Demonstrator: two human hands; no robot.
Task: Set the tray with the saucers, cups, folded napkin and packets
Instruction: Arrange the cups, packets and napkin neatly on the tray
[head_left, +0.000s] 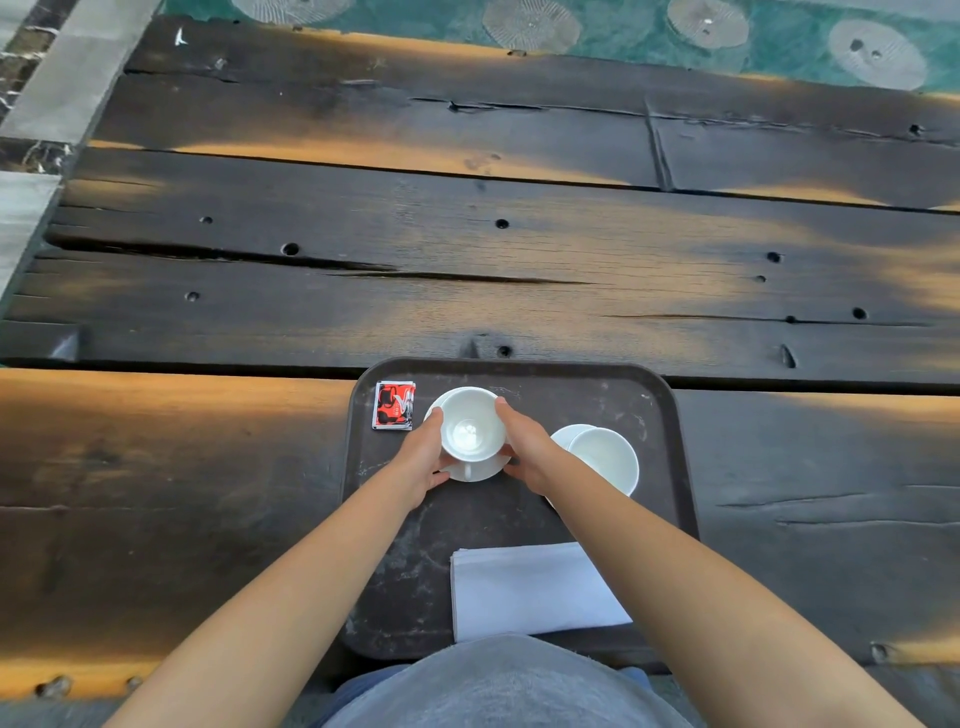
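A dark brown tray lies at the near edge of the wooden table. On it a white cup stands upright on a white saucer, handle toward me. My left hand grips the saucer's left rim and my right hand its right side, thumb on the cup's rim. To the right a second white cup sits on its saucer, partly hidden by my right forearm. Red and black packets lie stacked in the tray's far left corner. A folded white napkin lies at the tray's near edge.
The tray rests on a dark, cracked plank table with patches of orange light. Beyond its far edge is a teal patterned carpet, and grey stone flooring shows at the far left.
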